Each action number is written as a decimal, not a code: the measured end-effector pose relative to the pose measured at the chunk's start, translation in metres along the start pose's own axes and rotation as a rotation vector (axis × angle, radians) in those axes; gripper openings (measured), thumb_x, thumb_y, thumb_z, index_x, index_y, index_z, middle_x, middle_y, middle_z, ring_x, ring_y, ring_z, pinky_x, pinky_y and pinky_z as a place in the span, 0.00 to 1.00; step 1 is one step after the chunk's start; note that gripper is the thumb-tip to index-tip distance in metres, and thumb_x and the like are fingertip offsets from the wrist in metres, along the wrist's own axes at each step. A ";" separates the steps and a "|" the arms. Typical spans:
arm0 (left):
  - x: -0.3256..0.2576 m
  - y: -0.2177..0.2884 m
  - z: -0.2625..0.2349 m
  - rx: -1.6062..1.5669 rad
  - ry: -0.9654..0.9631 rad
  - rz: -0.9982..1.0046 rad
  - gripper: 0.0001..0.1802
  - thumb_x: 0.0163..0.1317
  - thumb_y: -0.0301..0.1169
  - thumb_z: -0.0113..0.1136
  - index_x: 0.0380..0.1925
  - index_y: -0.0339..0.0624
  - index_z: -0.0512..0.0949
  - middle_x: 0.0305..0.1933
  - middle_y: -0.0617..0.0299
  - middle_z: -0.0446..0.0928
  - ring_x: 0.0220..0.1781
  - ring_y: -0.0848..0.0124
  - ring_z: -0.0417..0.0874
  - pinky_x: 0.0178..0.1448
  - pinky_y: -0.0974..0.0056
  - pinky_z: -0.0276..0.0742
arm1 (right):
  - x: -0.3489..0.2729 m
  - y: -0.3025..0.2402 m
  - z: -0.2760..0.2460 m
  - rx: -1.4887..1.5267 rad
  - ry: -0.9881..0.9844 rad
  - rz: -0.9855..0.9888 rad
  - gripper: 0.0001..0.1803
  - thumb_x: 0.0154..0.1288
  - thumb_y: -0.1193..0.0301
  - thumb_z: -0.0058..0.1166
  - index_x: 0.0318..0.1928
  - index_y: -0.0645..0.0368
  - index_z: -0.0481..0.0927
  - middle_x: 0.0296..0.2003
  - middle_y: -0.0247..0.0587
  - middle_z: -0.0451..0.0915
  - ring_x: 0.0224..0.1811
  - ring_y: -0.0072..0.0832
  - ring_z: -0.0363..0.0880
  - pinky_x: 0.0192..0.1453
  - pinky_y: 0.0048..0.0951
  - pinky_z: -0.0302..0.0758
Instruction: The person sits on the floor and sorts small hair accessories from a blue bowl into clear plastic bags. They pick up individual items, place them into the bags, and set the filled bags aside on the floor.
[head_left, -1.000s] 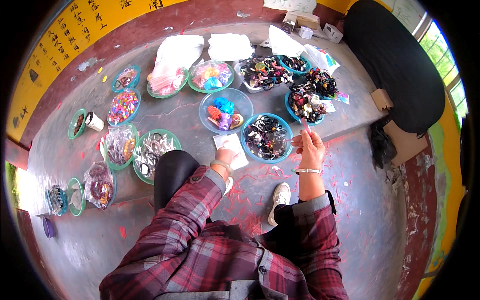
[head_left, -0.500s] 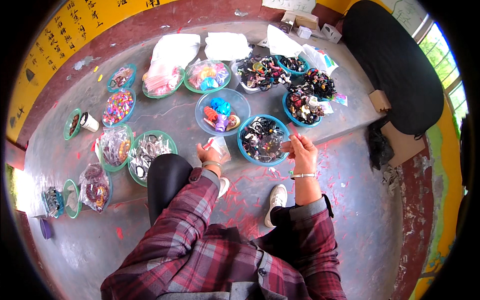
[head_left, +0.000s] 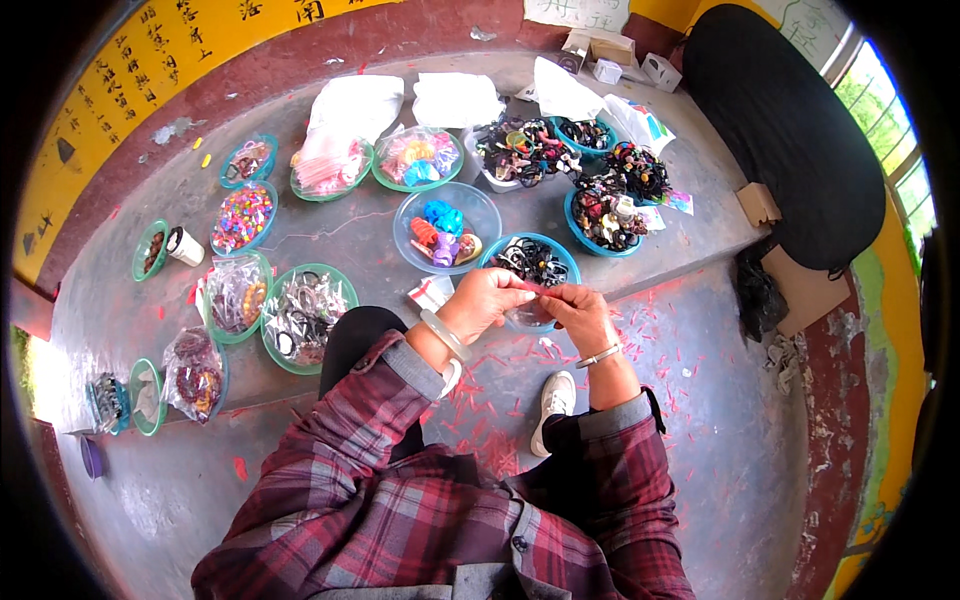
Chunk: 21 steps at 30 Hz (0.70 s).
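Observation:
My left hand (head_left: 482, 304) and my right hand (head_left: 584, 314) meet over the near edge of a blue bowl (head_left: 575, 268) that holds black hair ties (head_left: 532, 257). Both hands pinch a thin red strip (head_left: 540, 289) between thumb and fingers. My fingers cover part of the strip and the front of the bowl. Beside my left wrist a small white-and-red packet (head_left: 430, 291) lies on the grey ledge. Behind the hands stands a clear blue basin (head_left: 405, 208) with colourful scrunchie-like pieces.
Several bowls of hair ties, beads (head_left: 242, 216) and bagged trinkets spread across the ledge (head_left: 330, 225). White bags (head_left: 458, 100) line the back. A white cup with a dark lid (head_left: 185, 246) stands left. Red scraps (head_left: 490, 400) litter the floor around my white shoe (head_left: 557, 395).
My left hand has left the small packet and moved right to meet my right hand. My right hand has come slightly left and lower, with the red strip now between both.

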<state>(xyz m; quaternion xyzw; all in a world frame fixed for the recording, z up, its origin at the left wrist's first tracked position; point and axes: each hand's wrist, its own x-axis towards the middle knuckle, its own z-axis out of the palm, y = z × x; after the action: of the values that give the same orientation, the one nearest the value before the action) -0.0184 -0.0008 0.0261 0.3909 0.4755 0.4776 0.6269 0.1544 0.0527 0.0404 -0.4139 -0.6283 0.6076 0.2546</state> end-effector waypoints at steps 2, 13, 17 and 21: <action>-0.003 0.003 0.004 -0.052 0.063 -0.015 0.11 0.56 0.32 0.56 0.37 0.38 0.75 0.31 0.65 0.76 0.27 0.81 0.75 0.26 0.78 0.67 | -0.002 -0.001 -0.001 -0.034 -0.040 0.017 0.07 0.57 0.75 0.52 0.33 0.67 0.77 0.27 0.37 0.79 0.29 0.21 0.76 0.35 0.21 0.74; -0.010 -0.009 0.012 -0.375 0.040 0.027 0.11 0.60 0.30 0.51 0.39 0.35 0.73 0.35 0.57 0.76 0.36 0.72 0.79 0.42 0.69 0.76 | -0.011 0.007 -0.013 0.047 -0.107 0.032 0.06 0.58 0.70 0.53 0.33 0.61 0.78 0.26 0.34 0.79 0.28 0.19 0.77 0.31 0.18 0.70; -0.015 -0.006 0.017 -0.297 0.036 -0.005 0.11 0.61 0.29 0.47 0.41 0.34 0.72 0.38 0.57 0.76 0.38 0.71 0.78 0.45 0.67 0.75 | -0.015 0.006 -0.011 0.039 -0.089 0.004 0.06 0.57 0.72 0.54 0.32 0.62 0.78 0.25 0.34 0.78 0.26 0.19 0.75 0.31 0.19 0.70; -0.018 -0.001 0.020 -0.319 0.046 -0.042 0.11 0.59 0.30 0.53 0.38 0.34 0.73 0.35 0.57 0.77 0.36 0.72 0.79 0.39 0.71 0.76 | -0.011 0.012 -0.009 0.135 -0.078 -0.015 0.05 0.55 0.74 0.55 0.30 0.64 0.78 0.24 0.35 0.78 0.26 0.19 0.74 0.31 0.19 0.71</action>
<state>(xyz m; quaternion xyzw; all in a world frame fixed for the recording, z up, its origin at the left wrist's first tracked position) -0.0008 -0.0191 0.0342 0.2654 0.4161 0.5426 0.6797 0.1704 0.0471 0.0317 -0.3673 -0.5982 0.6623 0.2619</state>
